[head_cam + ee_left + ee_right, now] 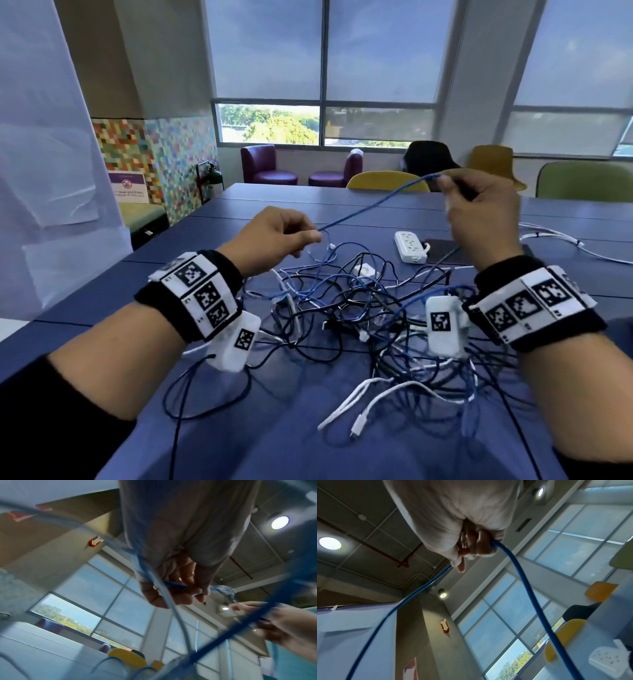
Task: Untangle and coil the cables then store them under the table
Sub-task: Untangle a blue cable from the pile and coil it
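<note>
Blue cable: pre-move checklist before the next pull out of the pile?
1. Left hand pinches the blue cable: ok.
2. Right hand grips the same cable, higher up: ok.
3. Span between the hands runs straight, no loops on it: ok.
4. Rest of the cable free of the tangled pile: not ok, blue strands weave through black and white cables.
5. Blue cable's free end located: cannot tell.
6. Power strip apart from the pile, out of the pull path: ok.
</note>
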A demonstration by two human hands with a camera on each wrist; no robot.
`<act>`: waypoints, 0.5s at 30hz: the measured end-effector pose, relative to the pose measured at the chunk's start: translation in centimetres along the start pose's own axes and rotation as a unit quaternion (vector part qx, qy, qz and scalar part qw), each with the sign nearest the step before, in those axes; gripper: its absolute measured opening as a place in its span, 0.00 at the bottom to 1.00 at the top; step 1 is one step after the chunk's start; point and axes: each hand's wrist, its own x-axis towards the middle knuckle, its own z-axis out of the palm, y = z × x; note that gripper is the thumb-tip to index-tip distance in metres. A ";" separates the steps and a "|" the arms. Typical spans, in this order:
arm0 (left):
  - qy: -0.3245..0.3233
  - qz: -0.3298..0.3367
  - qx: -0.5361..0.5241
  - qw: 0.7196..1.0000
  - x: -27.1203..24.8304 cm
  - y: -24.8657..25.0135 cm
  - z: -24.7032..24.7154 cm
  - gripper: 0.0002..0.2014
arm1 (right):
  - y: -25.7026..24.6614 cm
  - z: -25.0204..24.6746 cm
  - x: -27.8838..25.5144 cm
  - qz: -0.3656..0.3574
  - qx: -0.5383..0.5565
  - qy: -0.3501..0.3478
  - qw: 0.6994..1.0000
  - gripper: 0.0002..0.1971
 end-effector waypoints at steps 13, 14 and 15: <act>-0.088 -0.096 0.128 0.983 0.2 -2.8 -1.5 0.08 | 3.5 -1.5 -0.5 0.049 -0.154 0.084 0.983 0.10; -0.055 -0.093 0.154 0.982 0.3 -2.9 -1.2 0.09 | 3.1 -1.6 -0.4 0.046 -0.148 0.082 0.985 0.10; -0.005 -0.088 0.148 0.985 0.5 -2.9 -0.8 0.10 | 2.7 -1.7 -0.4 0.041 -0.129 0.063 0.989 0.10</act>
